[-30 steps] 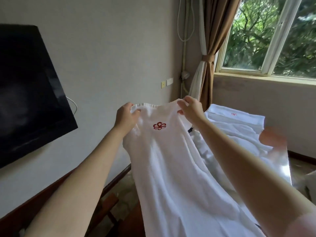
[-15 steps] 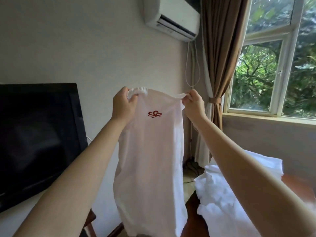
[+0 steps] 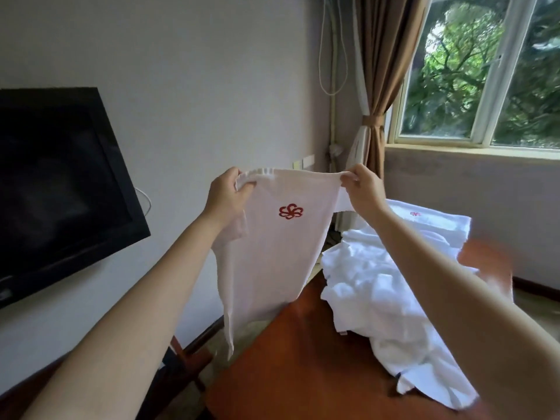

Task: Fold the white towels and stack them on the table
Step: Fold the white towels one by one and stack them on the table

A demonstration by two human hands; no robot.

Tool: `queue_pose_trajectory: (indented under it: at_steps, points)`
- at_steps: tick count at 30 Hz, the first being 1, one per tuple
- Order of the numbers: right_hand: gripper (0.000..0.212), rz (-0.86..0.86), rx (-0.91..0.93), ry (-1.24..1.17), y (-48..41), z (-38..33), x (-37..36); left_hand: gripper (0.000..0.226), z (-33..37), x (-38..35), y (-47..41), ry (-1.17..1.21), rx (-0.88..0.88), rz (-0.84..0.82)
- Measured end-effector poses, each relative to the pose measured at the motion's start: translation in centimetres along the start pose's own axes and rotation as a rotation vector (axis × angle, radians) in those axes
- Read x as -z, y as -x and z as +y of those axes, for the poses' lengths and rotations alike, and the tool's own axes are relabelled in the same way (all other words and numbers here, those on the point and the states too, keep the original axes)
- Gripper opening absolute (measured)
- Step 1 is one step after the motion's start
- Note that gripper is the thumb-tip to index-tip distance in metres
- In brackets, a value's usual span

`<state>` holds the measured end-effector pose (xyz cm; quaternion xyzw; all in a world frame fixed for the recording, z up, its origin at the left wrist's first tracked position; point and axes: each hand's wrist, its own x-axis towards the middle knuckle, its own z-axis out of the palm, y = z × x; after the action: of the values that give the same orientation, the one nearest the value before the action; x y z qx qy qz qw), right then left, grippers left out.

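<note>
At twelve o'clock, my left hand (image 3: 225,192) and right hand (image 3: 362,189) pinch the white towel (image 3: 272,262) by its top corners, now lowered toward the desk (image 3: 288,359), ready for folding.

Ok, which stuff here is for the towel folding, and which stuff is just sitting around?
For the job: held towel, pinched at its top corners by the left hand and right hand; crumpled towel pile; folded towel behind it; table.

Just lying about: black TV; brown curtain; window.
</note>
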<state>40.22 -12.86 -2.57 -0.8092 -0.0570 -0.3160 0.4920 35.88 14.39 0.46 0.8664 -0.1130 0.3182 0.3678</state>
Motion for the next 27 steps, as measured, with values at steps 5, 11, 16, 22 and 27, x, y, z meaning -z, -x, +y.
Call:
queue_pose_trajectory:
  at_steps: [5,11,16,22,27]
  points:
    - [0.013,-0.108,-0.002,0.103,5.0,3.9,5.8,0.028,4.7,-3.6,7.7,0.024,0.086,-0.089]
    - [0.016,-0.15,0.054,0.24,11.5,7.1,12.8,0.022,11.5,-8.2,15.4,0.092,0.141,-0.237]
    - [0.015,-0.118,-0.093,0.215,17.2,10.1,18.6,0.02,16.6,-12.3,19.9,0.178,0.153,-0.393]
    - [0.03,-0.098,-0.264,0.159,23.2,13.4,25.2,0.021,20.1,-16.6,25.1,0.237,0.124,-0.654]
    - [0.021,0.001,-0.401,0.114,26.6,15.8,30.7,0.019,22.9,-19.9,29.3,0.379,0.09,-0.832]
